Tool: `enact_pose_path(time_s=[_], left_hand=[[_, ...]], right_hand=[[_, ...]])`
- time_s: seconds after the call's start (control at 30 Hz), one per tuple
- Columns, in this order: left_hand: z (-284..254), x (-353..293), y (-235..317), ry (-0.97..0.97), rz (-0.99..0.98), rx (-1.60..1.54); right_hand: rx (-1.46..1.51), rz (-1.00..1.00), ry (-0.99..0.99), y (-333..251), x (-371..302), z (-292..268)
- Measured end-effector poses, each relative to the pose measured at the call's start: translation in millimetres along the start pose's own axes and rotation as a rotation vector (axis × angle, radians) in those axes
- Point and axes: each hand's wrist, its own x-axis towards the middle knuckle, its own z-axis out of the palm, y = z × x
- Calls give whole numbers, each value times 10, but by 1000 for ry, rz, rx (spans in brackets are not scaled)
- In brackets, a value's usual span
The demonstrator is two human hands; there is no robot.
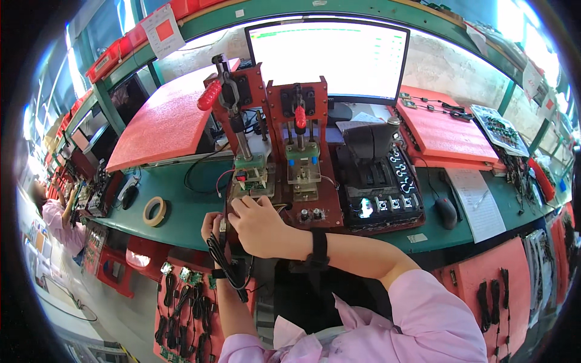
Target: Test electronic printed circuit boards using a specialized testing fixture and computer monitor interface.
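Note:
My left hand (211, 228) is closed around a coiled black cable (229, 261), whose loops hang down below the fingers. A small metal plug end (223, 224) shows beside that hand, close to the fixture's front edge. My right hand (261, 227) reaches in from the right with bent fingers at the front of the left test fixture (259, 189); its fingertips are partly hidden, and whatever they pinch cannot be made out. Above them stands a toggle clamp with a red handle (209, 95). A second clamp fixture (302, 172) stands just to the right.
A black instrument with lit digits (381, 181) sits right of the fixtures, below a monitor (330, 57). A mouse (446, 213), paper sheet (478, 202) and tape roll (154, 211) lie on the green bench. Pink foam boards (158, 121) hold cables and circuit boards. Another person (57, 218) works far left.

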Motion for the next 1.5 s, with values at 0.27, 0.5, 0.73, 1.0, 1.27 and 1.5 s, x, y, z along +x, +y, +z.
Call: enact_pose_path(time_s=[0.27, 0.5, 0.73, 1.0, 1.27, 1.5], left_hand=[[-18, 13, -55, -11, -24, -46], [-202, -23, -78, 94, -178, -395], [-202, -417, 968, 60, -666, -540], [-228, -384, 939, -90, -634, -315], [-215, -426, 854, -75, -606, -471], [-221, -464, 782, -17, -640, -503]], right_hand=[[74, -57, 257, 103, 294, -864], [-128, -379, 649, 589, 1086, -1120], [138, -249, 301, 675, 1560, -1148], [581, 53, 314, 545, 1935, -1552], [404, -1, 405, 514, 1931, -1327], [477, 23, 477, 510, 1852, -1308]])
